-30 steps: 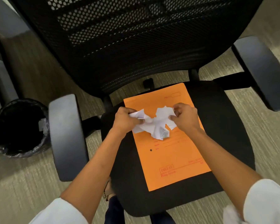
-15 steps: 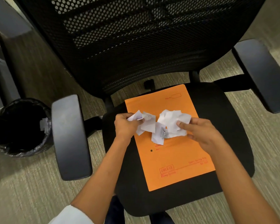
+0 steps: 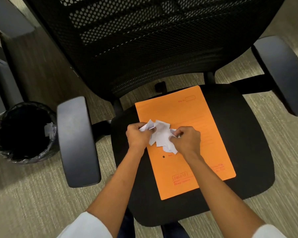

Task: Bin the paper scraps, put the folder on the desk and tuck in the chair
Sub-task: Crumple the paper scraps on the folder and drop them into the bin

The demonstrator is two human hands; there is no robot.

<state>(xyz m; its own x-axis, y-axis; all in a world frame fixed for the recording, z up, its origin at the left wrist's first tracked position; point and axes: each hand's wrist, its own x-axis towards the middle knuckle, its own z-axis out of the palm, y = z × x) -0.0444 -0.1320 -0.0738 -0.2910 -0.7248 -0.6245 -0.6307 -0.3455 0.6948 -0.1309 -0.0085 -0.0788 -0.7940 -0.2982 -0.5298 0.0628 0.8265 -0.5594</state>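
An orange folder (image 3: 187,152) lies flat on the black seat of the office chair (image 3: 244,152). White crumpled paper scraps (image 3: 162,136) sit bunched on the folder's upper left part. My left hand (image 3: 138,136) grips the scraps from the left and my right hand (image 3: 187,140) grips them from the right, the two hands close together. A black bin (image 3: 24,133) with a dark liner stands on the floor to the left of the chair, one white scrap (image 3: 48,128) resting against its inner right wall.
The chair's left armrest (image 3: 77,141) stands between the seat and the bin. The right armrest (image 3: 282,74) juts out at the upper right. The mesh backrest (image 3: 153,40) fills the top. Grey furniture (image 3: 0,69) lines the left edge. Carpet surrounds the chair.
My hands had spread the scraps apart half a second ago; now they have come back together and bunched the scraps into one clump. The folder and the chair have not moved.
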